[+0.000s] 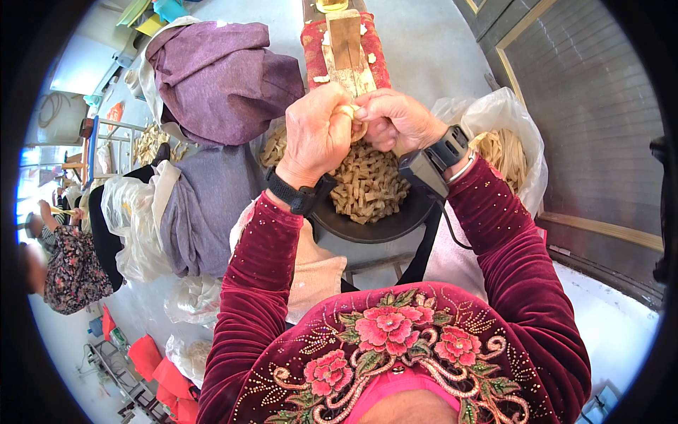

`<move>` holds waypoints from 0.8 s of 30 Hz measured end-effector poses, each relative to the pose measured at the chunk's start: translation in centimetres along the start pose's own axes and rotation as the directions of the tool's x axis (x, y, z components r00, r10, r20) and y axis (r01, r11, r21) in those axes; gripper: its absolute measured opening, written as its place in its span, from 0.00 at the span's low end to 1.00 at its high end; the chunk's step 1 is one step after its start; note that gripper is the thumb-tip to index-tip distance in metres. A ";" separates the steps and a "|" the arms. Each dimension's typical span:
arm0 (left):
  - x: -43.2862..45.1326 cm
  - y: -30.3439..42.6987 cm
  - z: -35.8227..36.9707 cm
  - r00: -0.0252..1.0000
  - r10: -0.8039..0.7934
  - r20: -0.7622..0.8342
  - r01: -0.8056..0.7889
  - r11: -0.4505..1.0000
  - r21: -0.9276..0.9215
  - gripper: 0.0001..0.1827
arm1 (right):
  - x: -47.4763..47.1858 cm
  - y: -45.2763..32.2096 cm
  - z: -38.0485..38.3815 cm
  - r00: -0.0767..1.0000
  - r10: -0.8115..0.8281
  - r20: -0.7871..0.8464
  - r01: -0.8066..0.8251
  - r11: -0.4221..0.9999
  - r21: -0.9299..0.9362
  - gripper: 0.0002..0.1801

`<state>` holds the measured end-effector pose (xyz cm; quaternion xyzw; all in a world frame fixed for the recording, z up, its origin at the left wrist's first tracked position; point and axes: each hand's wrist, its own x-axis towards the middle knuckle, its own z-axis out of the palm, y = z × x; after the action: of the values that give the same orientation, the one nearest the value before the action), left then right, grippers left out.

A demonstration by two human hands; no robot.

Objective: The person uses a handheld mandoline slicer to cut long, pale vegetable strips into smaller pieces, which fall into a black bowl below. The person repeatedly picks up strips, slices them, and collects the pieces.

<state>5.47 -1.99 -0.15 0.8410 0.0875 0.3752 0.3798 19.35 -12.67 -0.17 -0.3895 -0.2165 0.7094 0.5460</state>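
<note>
My left hand [319, 130] is closed in a fist around a pale, flat strip [347, 111] that looks pliable. Thumb and fingers of my right hand [394, 117] pinch the same strip close beside it. What the strip is made of I cannot tell. Below both hands is a dark round bowl [365, 233], heaped with short, folded tan pieces [365, 183]. Part of the heap is hidden by my hands. Just beyond them a wooden block [345, 41] stands on a worn board over a red patterned cloth [313, 53].
At right, a clear plastic bag [536, 153] holds long pale strips [503, 153]. Purple cloth [222, 79] and grey cloth [209, 212] cover things at left. Farther left sits another person [77, 265]. A framed door panel [588, 116] borders the right side.
</note>
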 end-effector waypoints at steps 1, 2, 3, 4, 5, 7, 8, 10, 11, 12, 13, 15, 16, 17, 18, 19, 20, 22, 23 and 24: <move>-0.1 -0.1 0.1 0.998 -0.061 -0.012 0.061 0.998 -0.004 0.03 | -0.1 0.1 0.2 0.996 -0.047 -0.080 0.039 0.994 -0.103 0.08; -0.2 -0.1 0.1 0.995 -0.098 -0.032 0.098 0.995 -0.015 0.03 | -0.1 0.1 0.3 0.978 -0.126 -0.169 0.089 0.974 -0.209 0.06; -0.2 -0.1 0.2 0.977 -0.213 -0.026 0.210 0.973 -0.093 0.03 | -0.1 0.3 0.5 0.963 -0.242 -0.120 0.198 0.935 -0.294 0.06; -0.2 -0.1 0.2 0.950 -0.311 -0.001 0.306 0.936 -0.171 0.03 | -0.1 0.4 0.5 0.930 -0.350 -0.110 0.286 0.880 -0.380 0.06; -0.1 -0.1 0.2 0.904 -0.425 0.042 0.422 0.874 -0.242 0.03 | -0.1 0.5 0.5 0.893 -0.448 -0.046 0.380 0.804 -0.458 0.07; 0.0 0.1 0.2 0.893 -0.444 0.068 0.448 0.871 -0.201 0.05 | -0.1 0.4 0.0 0.917 -0.396 -0.046 0.346 0.849 -0.399 0.08; 0.1 0.2 0.1 0.895 -0.444 0.049 0.446 0.885 -0.134 0.04 | -0.2 0.0 -0.5 0.952 -0.306 -0.022 0.283 0.903 -0.324 0.08; 0.2 0.6 0.0 0.937 -0.349 -0.027 0.350 0.936 0.038 0.05 | -0.4 -0.4 -1.4 0.986 -0.155 0.061 0.164 0.965 -0.203 0.09; 0.2 0.7 0.0 0.936 -0.350 -0.038 0.352 0.933 0.078 0.05 | -0.4 -0.6 -1.8 0.978 -0.163 0.133 0.182 0.973 -0.145 0.09; 0.2 0.8 0.0 0.947 -0.316 -0.050 0.320 0.940 0.115 0.05 | -0.4 -0.7 -2.1 0.968 -0.162 0.191 0.182 0.979 -0.090 0.10; 0.3 0.9 -0.1 0.959 -0.272 -0.086 0.282 0.947 0.156 0.05 | -0.4 -0.6 -2.2 0.949 -0.190 0.250 0.201 0.979 -0.022 0.10; 0.4 0.8 -0.3 0.975 -0.218 -0.054 0.223 0.969 0.111 0.05 | -0.5 -0.5 -2.2 0.955 -0.190 0.227 0.195 0.981 0.001 0.09; 0.4 0.8 -0.5 0.983 -0.182 -0.024 0.183 0.977 0.105 0.05 | -0.5 -0.3 -2.1 0.964 -0.194 0.180 0.198 0.980 -0.004 0.09; 0.5 0.7 -0.7 0.990 -0.144 0.006 0.143 0.985 0.097 0.04 | -0.5 -0.2 -1.9 0.969 -0.179 0.172 0.183 0.983 -0.004 0.08; 0.5 0.6 -1.0 0.984 -0.155 0.085 0.153 0.988 0.030 0.04 | -0.5 -0.2 -1.8 0.973 -0.198 0.119 0.203 0.979 -0.036 0.08; 0.5 0.5 -1.4 0.972 -0.171 0.163 0.174 0.985 -0.009 0.04 | -0.6 -0.2 -1.6 0.975 -0.198 0.105 0.205 0.977 -0.061 0.08; 0.5 0.5 -1.8 0.952 -0.184 0.244 0.201 0.978 -0.046 0.05 | -0.6 -0.2 -1.4 0.974 -0.218 0.067 0.222 0.972 -0.075 0.08; 0.5 0.5 -2.5 0.903 -0.223 0.366 0.256 0.966 -0.043 0.08 | -0.6 -0.1 -1.0 0.978 -0.186 0.099 0.196 0.976 -0.099 0.08; 0.6 0.5 -2.6 0.884 -0.265 0.384 0.303 0.952 -0.040 0.08 | -0.5 -0.1 -0.8 0.985 -0.153 0.077 0.161 0.979 -0.123 0.08; 0.6 0.6 -2.7 0.863 -0.307 0.401 0.349 0.936 -0.035 0.09 | -0.4 -0.1 -0.6 0.985 -0.156 0.079 0.165 0.978 -0.125 0.07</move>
<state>3.90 -0.57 1.80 0.8498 0.1321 0.1345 0.4923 19.87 -13.12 -0.33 -0.3812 -0.3119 0.6602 0.5671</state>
